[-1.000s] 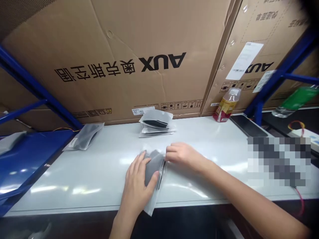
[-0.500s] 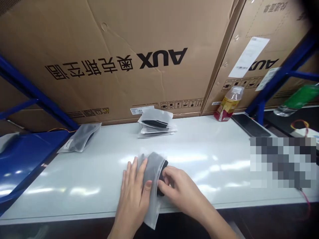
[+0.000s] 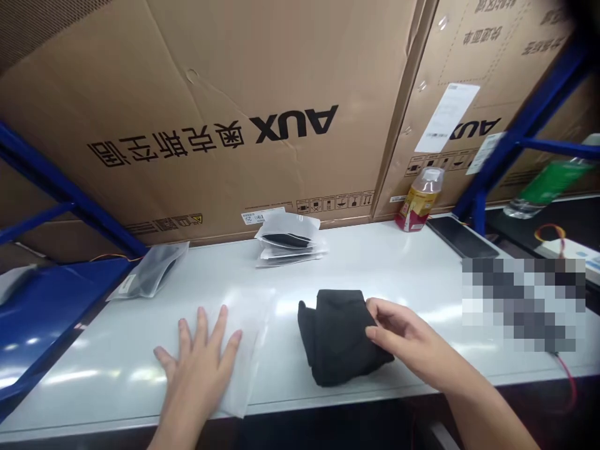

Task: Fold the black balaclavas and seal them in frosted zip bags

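A folded black cloth item lies at the front middle of the table; its exact kind I cannot make out. My right hand pinches its right edge between thumb and fingers. On the left, my left hand lies flat with spread fingers on a frosted plastic bag, which looks flat. Farther back, a stack of frosted bags shows something black inside. Another frosted bag with dark contents and a white label rests at the left rear of the table.
Large cardboard boxes wall off the back of the white table. A drink bottle and a dark flat device stand at the right rear. Blue metal posts rise at both sides; a pixelated patch covers the right side.
The black cloth item has come out of the frosted bag and moved right with my right hand. My left hand and the bag, now flat, have shifted left.
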A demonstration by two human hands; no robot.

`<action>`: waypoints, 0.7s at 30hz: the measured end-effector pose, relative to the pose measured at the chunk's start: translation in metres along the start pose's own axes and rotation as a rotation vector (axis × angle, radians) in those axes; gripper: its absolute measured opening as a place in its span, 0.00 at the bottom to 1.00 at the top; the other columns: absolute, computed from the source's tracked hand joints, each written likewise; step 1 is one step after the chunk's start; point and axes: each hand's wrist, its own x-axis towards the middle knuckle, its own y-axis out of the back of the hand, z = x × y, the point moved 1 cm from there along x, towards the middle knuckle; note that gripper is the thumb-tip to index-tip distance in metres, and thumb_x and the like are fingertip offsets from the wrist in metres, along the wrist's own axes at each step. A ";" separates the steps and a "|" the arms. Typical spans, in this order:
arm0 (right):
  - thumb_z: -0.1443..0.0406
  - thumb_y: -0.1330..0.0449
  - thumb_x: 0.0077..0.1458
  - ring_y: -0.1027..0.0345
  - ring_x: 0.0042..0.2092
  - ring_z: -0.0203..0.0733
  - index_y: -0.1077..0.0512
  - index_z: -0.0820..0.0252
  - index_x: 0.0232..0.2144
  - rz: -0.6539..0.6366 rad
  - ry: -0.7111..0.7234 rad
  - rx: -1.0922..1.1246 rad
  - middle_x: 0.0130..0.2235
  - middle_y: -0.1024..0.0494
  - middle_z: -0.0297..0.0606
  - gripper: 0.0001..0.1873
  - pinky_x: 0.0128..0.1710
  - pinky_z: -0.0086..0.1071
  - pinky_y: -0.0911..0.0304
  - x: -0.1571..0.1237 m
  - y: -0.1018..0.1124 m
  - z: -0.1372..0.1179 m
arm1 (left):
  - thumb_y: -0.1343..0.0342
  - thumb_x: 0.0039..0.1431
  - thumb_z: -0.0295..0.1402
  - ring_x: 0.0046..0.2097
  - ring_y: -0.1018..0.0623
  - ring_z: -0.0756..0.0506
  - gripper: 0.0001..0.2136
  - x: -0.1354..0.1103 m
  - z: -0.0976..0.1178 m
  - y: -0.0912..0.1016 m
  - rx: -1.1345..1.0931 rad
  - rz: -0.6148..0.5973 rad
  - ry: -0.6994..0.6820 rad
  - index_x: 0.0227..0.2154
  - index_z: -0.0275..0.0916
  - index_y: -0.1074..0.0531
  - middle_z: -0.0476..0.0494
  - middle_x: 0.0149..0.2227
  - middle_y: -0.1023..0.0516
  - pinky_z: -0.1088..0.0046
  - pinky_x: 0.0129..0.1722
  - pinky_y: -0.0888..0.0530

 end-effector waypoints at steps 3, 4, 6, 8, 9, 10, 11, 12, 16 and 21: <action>0.53 0.45 0.67 0.38 0.35 0.42 0.34 0.53 0.40 0.331 -0.030 -0.275 0.34 0.34 0.32 0.11 0.34 0.35 0.40 -0.002 0.011 0.017 | 0.62 0.73 0.54 0.73 0.49 0.13 0.33 0.024 -0.043 0.010 0.006 0.019 0.151 0.72 0.42 0.39 0.24 0.75 0.48 0.19 0.63 0.53; 0.53 0.46 0.68 0.33 0.40 0.46 0.32 0.52 0.47 0.466 0.004 -0.371 0.39 0.30 0.36 0.13 0.38 0.38 0.35 -0.004 0.011 0.020 | 0.62 0.73 0.54 0.73 0.47 0.13 0.33 0.029 -0.054 0.013 0.006 0.016 0.186 0.71 0.41 0.37 0.24 0.75 0.45 0.20 0.62 0.51; 0.52 0.45 0.68 0.32 0.54 0.54 0.36 0.48 0.61 0.633 0.137 -0.542 0.53 0.27 0.43 0.22 0.51 0.47 0.32 -0.007 0.004 0.023 | 0.63 0.74 0.52 0.72 0.44 0.14 0.32 0.034 -0.067 0.018 0.011 0.049 0.179 0.68 0.39 0.32 0.26 0.74 0.42 0.19 0.62 0.51; 0.51 0.40 0.64 0.38 0.63 0.60 0.38 0.43 0.66 0.570 0.262 -0.691 0.62 0.30 0.45 0.31 0.59 0.55 0.36 -0.006 -0.008 0.023 | 0.64 0.75 0.47 0.73 0.44 0.16 0.29 0.027 -0.062 0.023 -0.007 0.177 0.067 0.64 0.38 0.28 0.29 0.73 0.39 0.19 0.63 0.52; 0.53 0.36 0.61 0.39 0.64 0.63 0.37 0.42 0.67 0.486 0.301 -0.749 0.63 0.30 0.44 0.33 0.59 0.58 0.36 -0.005 -0.015 0.022 | 0.63 0.75 0.45 0.73 0.44 0.19 0.26 0.020 -0.052 0.026 -0.047 0.263 -0.028 0.62 0.39 0.27 0.31 0.72 0.37 0.22 0.65 0.52; 0.56 0.35 0.59 0.38 0.63 0.65 0.35 0.42 0.66 0.416 0.325 -0.778 0.64 0.29 0.43 0.33 0.59 0.60 0.36 -0.002 -0.022 0.021 | 0.61 0.75 0.43 0.74 0.42 0.22 0.24 0.010 -0.036 0.029 -0.106 0.346 -0.141 0.60 0.40 0.26 0.33 0.71 0.35 0.26 0.68 0.51; 0.60 0.36 0.59 0.36 0.62 0.65 0.32 0.43 0.64 0.377 0.335 -0.764 0.62 0.27 0.43 0.31 0.57 0.60 0.35 0.001 -0.029 0.019 | 0.58 0.75 0.42 0.73 0.39 0.27 0.21 -0.002 -0.017 0.030 -0.183 0.403 -0.260 0.60 0.42 0.26 0.35 0.69 0.32 0.32 0.71 0.47; 0.64 0.38 0.60 0.34 0.59 0.63 0.30 0.45 0.61 0.358 0.335 -0.699 0.60 0.24 0.43 0.27 0.56 0.58 0.33 0.004 -0.036 0.016 | 0.54 0.74 0.41 0.71 0.34 0.32 0.19 -0.014 0.005 0.031 -0.267 0.418 -0.380 0.60 0.44 0.27 0.38 0.67 0.29 0.40 0.72 0.43; 0.61 0.42 0.66 0.26 0.43 0.47 0.28 0.51 0.47 0.364 0.248 -0.085 0.42 0.20 0.38 0.09 0.42 0.40 0.27 0.018 -0.056 0.006 | 0.42 0.69 0.48 0.67 0.27 0.34 0.30 -0.048 0.089 0.026 -0.389 0.222 -0.683 0.70 0.48 0.40 0.39 0.67 0.27 0.43 0.68 0.32; 0.52 0.37 0.63 0.24 0.44 0.47 0.38 0.50 0.55 0.650 0.132 0.226 0.49 0.25 0.41 0.23 0.37 0.38 0.26 0.013 -0.036 0.032 | 0.46 0.73 0.38 0.56 0.18 0.37 0.18 -0.043 0.106 0.016 -0.379 0.254 -0.735 0.63 0.47 0.31 0.40 0.55 0.19 0.39 0.65 0.29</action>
